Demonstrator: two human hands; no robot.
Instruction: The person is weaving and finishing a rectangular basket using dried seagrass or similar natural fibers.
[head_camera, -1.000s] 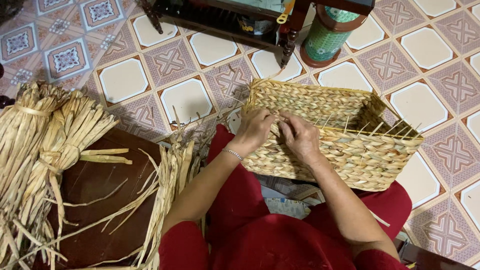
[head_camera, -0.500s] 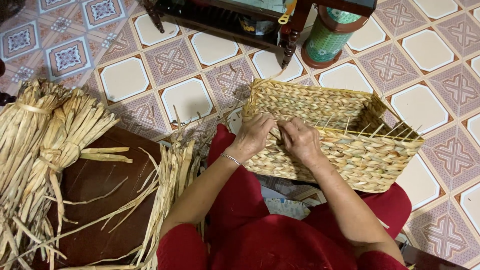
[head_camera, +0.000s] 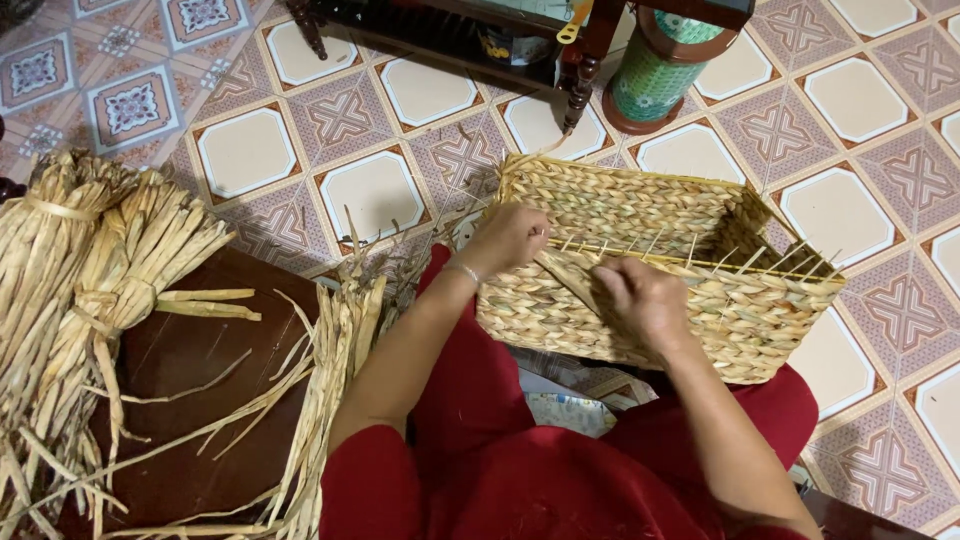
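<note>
- Head view: rectangular woven basket (head_camera: 640, 260) rests on the person's lap, near wall facing them.
- Left hand (head_camera: 510, 238) curls closed at the rim; right hand (head_camera: 645, 300) pinches a flat straw strand (head_camera: 568, 278).
- Advisable: keep the strand taut and flat between the upright stakes (head_camera: 700, 262).

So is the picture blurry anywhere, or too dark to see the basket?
Head view: even, soft light with no glare; the rectangular woven straw basket is sharp. Left hand and right hand look only slightly soft. The dark wooden stool under the dried straw bundles is dim but readable.
</note>
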